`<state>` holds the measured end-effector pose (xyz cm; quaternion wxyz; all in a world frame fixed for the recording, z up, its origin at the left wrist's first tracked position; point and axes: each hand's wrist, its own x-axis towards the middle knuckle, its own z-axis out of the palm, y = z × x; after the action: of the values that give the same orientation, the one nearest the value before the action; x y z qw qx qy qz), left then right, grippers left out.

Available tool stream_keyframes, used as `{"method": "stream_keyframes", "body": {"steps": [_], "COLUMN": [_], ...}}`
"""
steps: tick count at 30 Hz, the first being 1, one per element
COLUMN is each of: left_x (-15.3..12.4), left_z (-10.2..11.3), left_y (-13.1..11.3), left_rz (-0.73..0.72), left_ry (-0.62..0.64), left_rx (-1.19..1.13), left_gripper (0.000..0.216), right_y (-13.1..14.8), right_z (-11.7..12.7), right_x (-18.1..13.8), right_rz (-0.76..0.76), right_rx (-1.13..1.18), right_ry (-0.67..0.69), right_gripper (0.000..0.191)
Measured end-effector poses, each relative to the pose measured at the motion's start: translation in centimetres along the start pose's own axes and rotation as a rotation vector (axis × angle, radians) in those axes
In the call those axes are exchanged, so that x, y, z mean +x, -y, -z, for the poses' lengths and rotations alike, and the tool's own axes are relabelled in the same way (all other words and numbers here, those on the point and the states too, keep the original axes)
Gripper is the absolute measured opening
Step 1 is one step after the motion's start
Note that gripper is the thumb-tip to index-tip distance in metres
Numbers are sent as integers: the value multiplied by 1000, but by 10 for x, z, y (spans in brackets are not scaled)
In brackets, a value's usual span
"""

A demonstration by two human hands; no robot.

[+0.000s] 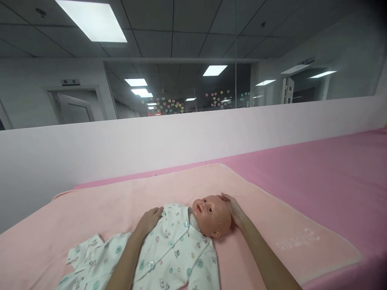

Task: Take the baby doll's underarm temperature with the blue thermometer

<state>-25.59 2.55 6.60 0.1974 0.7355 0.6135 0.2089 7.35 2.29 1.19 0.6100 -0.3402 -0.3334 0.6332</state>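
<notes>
Peach towel, under one doll on its back; your right hand cups its crown, half-open, your left hand lies loosely flat on its printed outfit, apparently for steadiness.

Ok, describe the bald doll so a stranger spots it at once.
Below the low white wall, a peach blanket covers part of a pink surface. On the blanket lies a doll in white printed clothes, the left hand against its side and the right hand against its bald orange-brown head. That glossy head sets it apart from the cloth around it.
</notes>
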Motion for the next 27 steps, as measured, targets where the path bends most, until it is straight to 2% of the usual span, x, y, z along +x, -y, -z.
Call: {"method": "stream_keyframes", "body": {"steps": [3, 6, 12, 17, 23, 25, 27], "left_x": [2, 3, 2, -1, 0, -2, -6], "left_z": [0, -1, -2, -3, -3, -3, -2], "left_y": [0, -1, -1, 1, 3, 0, -4], "left_rz": [10, 9, 50, 73, 128, 116, 71], "left_ry": [9, 15, 4, -17, -41, -83, -193], "left_rx": [18, 46, 45, 9, 48, 32, -44], "left_gripper": [51, 50, 48, 49, 52, 50, 49], "right_y": [13, 15, 10, 22, 19, 16, 16], "right_z": [15, 14, -10, -19, -23, -24, -27], "right_x": [6, 4, -15, -23, -27, -30, -33], "right_rz": [54, 75, -37, 107, 18, -5, -50], "right_rx": [142, 181, -103, -156, -130, -122, -99], "right_ry": [-67, -41, 103, -21, 21, -8, 5], "right_gripper": [18, 20, 33, 22, 28, 32, 35]}}
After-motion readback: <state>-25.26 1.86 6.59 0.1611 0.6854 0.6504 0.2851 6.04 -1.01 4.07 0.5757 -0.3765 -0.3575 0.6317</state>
